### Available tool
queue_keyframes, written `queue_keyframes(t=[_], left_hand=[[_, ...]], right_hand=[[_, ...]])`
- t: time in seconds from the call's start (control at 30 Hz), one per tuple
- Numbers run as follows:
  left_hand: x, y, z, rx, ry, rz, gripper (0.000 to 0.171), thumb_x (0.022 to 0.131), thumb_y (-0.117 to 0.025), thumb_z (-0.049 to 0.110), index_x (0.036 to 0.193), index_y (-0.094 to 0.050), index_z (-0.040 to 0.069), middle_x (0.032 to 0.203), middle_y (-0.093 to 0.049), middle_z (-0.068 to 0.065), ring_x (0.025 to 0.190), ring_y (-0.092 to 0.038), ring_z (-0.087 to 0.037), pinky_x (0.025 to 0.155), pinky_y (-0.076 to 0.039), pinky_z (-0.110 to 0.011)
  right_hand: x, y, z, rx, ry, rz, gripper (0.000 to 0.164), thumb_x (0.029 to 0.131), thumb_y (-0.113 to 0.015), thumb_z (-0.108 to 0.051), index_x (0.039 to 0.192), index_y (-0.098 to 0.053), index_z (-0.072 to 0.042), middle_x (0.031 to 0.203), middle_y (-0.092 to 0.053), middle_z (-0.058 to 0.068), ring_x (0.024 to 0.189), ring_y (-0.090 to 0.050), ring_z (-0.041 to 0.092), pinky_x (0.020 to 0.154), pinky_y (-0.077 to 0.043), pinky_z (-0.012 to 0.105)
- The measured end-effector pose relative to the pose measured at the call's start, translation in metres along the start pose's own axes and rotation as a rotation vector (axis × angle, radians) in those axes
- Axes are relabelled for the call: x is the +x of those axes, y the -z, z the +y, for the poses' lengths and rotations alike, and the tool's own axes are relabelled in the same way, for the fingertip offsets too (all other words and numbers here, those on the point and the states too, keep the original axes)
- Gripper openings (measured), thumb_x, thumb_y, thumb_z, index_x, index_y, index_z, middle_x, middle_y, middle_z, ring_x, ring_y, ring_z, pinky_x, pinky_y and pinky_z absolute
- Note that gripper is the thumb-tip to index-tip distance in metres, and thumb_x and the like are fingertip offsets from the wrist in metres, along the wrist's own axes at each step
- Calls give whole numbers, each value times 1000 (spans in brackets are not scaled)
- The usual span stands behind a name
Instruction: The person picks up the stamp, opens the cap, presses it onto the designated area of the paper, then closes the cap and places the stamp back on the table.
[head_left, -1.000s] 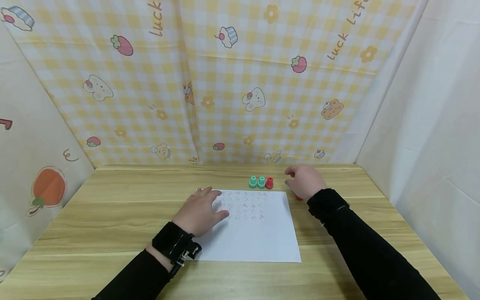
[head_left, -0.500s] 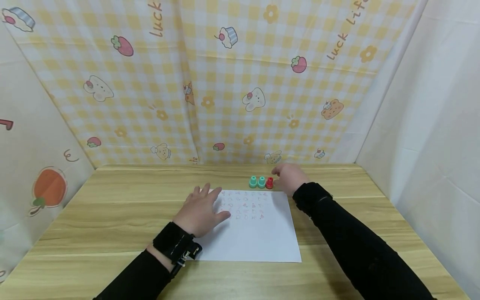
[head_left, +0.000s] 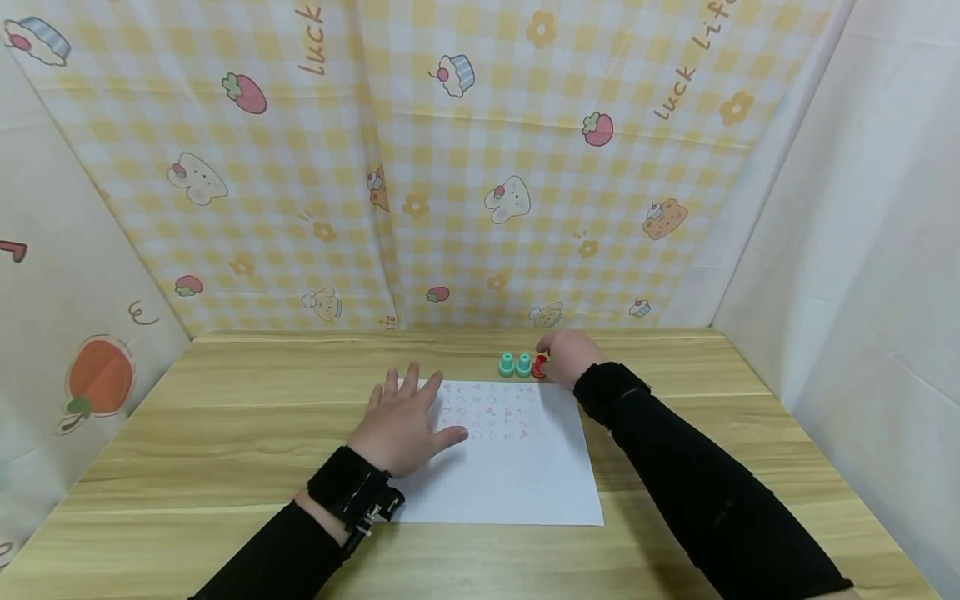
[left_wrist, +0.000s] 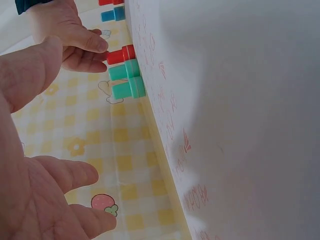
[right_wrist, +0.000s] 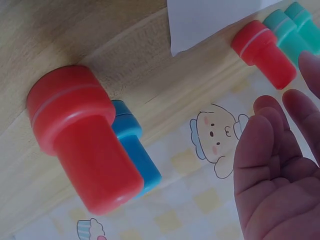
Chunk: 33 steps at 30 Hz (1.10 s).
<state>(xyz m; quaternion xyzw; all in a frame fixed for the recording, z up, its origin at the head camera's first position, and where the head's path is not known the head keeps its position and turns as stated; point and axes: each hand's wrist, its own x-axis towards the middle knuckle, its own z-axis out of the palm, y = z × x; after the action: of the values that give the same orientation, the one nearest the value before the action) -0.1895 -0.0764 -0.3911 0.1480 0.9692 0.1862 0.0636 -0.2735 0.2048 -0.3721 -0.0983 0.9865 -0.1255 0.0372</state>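
Three small stamps stand in a row at the far edge of a white sheet of paper [head_left: 510,492]: two teal stamps [head_left: 507,366] and a red stamp [right_wrist: 265,55] at the row's right end. Around the handle end of that red stamp is my right hand [head_left: 573,358]. In the right wrist view its thumb and fingers stay apart, a fingertip close to the handle's top. Whether it touches is hard to tell. My left hand [head_left: 396,429] hovers, fingers spread, over the paper's left part, holding nothing. Rows of small reddish marks cover the paper's upper half.
A second red stamp [right_wrist: 85,140] and a blue stamp [right_wrist: 137,155] stand farther right on the wooden table [head_left: 225,433], hidden behind the right arm in the head view. Behind the table hangs a yellow checked cloth [head_left: 465,250]; a white cloth [head_left: 847,275] hangs at the right.
My right hand has moved left, from beside the farther stamps to the red stamp at the row's end. My left hand's fingers have spread slightly wider.
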Motion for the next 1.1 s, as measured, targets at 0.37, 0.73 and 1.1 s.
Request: queue_keyframes(t=[0.37,0.73,1.1], left_hand=[[0,-1,0,3,8,-8,95,95,-66,65,166,-31,11,174,-12,-28,160,-3,-55,128,-6,-71],[-2,0,1,23,2,-9,95,96,-65,65,166,-32,10,173,-13,-29,159,-6,-56,127,-7,-72],[-2,2,2,14,2,-12,92,97,-65,63,165,-33,10,173,-14,-30,159,-6,-57,126,-7,-73]], right_hand=[[5,-1,-3,2,-35,-22,34,97,-66,-5,131,-72,-4,130,-73,17,119,-69,33,104,-55,47],[6,0,-6,-9,-36,-27,33,97,-66,-3,129,-73,-4,129,-74,16,117,-69,32,103,-55,45],[7,-1,-7,-13,-42,-28,31,97,-65,-2,126,-75,-3,127,-74,16,111,-69,29,100,-56,43]])
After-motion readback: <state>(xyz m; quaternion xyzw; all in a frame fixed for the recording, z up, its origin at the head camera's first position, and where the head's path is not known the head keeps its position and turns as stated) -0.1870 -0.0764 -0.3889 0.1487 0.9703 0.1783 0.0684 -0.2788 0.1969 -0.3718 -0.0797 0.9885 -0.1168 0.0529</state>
